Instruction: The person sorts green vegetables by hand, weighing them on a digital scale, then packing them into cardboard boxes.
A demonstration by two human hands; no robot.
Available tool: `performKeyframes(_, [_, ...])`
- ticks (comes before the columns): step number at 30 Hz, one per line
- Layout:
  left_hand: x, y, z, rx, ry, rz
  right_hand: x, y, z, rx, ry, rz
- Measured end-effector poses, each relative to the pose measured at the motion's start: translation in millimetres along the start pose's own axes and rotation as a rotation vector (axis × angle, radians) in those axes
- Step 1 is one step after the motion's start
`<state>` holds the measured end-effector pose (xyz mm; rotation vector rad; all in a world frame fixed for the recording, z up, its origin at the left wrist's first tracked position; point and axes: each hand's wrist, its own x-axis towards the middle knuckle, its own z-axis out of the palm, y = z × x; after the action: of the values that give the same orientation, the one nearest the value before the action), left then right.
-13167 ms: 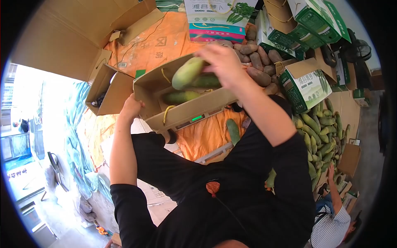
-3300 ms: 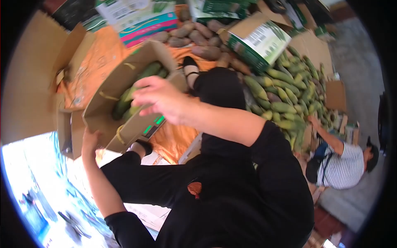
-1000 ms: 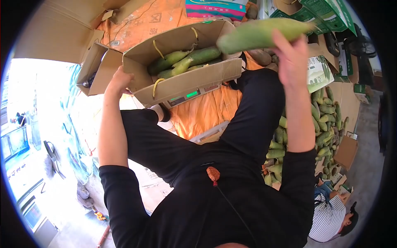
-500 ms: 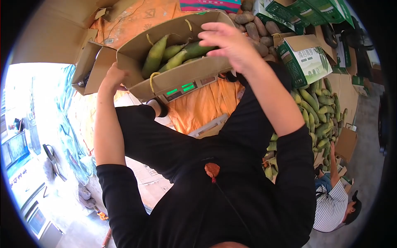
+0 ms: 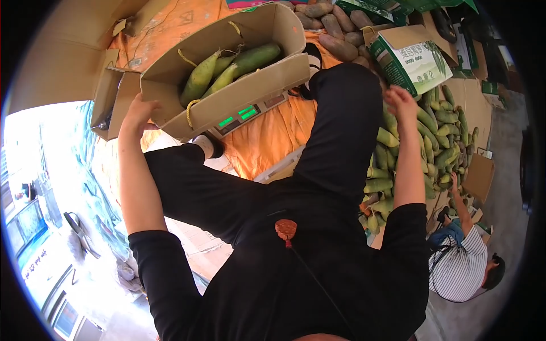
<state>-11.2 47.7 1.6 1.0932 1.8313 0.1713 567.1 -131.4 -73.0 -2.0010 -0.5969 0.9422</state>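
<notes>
A brown cardboard box with yellow rope handles sits on a scale with a green display. Several green stalks lie inside it. My left hand grips the box's left end flap. My right hand hangs empty, fingers apart, above the heap of green stalks on the floor to my right. My black-trousered legs stretch toward the box.
An orange cloth lies under the scale. Brown tubers and green-and-white cartons sit beyond. A smaller open carton stands left of the box. A person in a striped shirt reaches into the heap.
One second ago my right hand held a long green stalk in the air. It set the stalk in the box, then swung right and down to the floor heap, empty. My left hand stayed on the box.
</notes>
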Motion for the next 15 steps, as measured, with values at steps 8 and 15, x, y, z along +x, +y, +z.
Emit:
performKeyframes(8, [6.7,-5.3,-0.8,-0.043,-0.033,-0.002,-43.3,187.3,-16.0,-0.135,0.089,0.326])
performKeyframes(15, [11.6,-11.1,-4.0,0.003,0.002,0.041,-99.1,240.5,4.1,-0.3,-0.028,0.503])
